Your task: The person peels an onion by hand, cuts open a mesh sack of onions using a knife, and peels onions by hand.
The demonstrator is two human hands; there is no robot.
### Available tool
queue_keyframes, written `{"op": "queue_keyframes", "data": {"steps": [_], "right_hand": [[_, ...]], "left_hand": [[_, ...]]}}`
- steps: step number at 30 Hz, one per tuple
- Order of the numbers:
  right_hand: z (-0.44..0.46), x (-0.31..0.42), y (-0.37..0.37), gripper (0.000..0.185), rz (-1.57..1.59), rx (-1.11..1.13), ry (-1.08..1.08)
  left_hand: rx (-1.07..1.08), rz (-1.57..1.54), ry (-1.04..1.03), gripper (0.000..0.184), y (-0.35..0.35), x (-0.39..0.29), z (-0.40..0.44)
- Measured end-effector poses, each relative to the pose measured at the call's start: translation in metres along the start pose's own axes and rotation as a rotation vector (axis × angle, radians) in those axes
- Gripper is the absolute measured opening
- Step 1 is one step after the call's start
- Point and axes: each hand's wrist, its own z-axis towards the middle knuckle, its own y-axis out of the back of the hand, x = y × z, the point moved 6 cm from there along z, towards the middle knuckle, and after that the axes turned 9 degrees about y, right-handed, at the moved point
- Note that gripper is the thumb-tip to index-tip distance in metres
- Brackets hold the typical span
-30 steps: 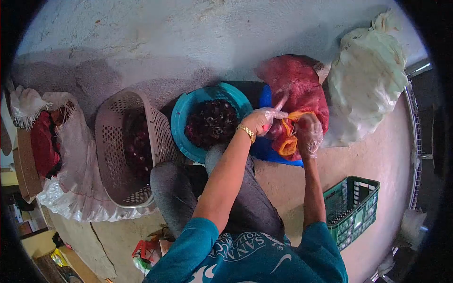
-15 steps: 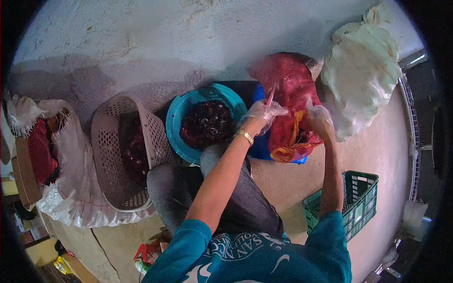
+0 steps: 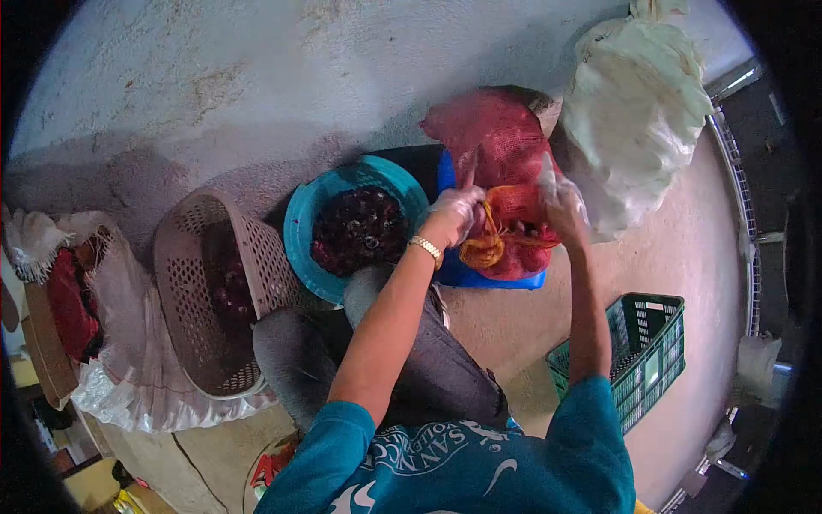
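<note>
A red mesh sack (image 3: 497,137) with an orange edge (image 3: 482,251) lies on a blue container (image 3: 479,277). My left hand (image 3: 457,212), in a clear plastic glove with a gold watch at the wrist, closes on the sack's orange edge at its left side. A thin pointed item, too blurred to name, sticks up from this hand. My right hand (image 3: 562,210), also in a clear glove, is at the sack's right side, its fingers closed on the mesh edge. Left of the sack, a teal basin (image 3: 300,224) holds dark purple-red pieces (image 3: 360,230).
A perforated beige basket (image 3: 190,283) with similar dark pieces stands left of the basin. Farther left are a whitish woven sack (image 3: 137,330) and a cardboard box (image 3: 43,334). A pale full sack (image 3: 632,120) leans at the right. A green crate (image 3: 664,360) rests on the floor.
The view has shifted, and things appear farther left. My left hand has gone from beside the sack to its orange edge. The sack's opening has been spread between my hands.
</note>
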Motion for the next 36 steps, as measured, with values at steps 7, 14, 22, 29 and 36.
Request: {"op": "queue_keyframes", "data": {"steps": [7, 14, 22, 29, 36], "right_hand": [[-0.042, 0.099, -0.003, 0.026, -0.707, -0.326, 0.458], [-0.021, 0.048, -0.02, 0.022, -0.533, -0.259, 0.324], [0.023, -0.018, -0.012, 0.016, -0.324, 0.18, -0.097], [0.035, -0.068, -0.025, 0.023, 0.003, 0.59, -0.102], [0.024, -0.056, -0.023, 0.027, 0.841, 0.18, -0.341]], "left_hand": [[0.187, -0.417, 0.124, 0.012, 0.009, -0.001, -0.009], [0.185, -0.326, 0.161, 0.015, 0.007, 0.002, -0.009], [-0.035, -0.051, -0.198, 0.022, 0.012, -0.028, -0.026], [0.128, 0.008, -0.525, 0.037, -0.04, -0.026, -0.02], [-0.464, 0.8, -0.464, 0.057, -0.056, -0.025, -0.027]]}}
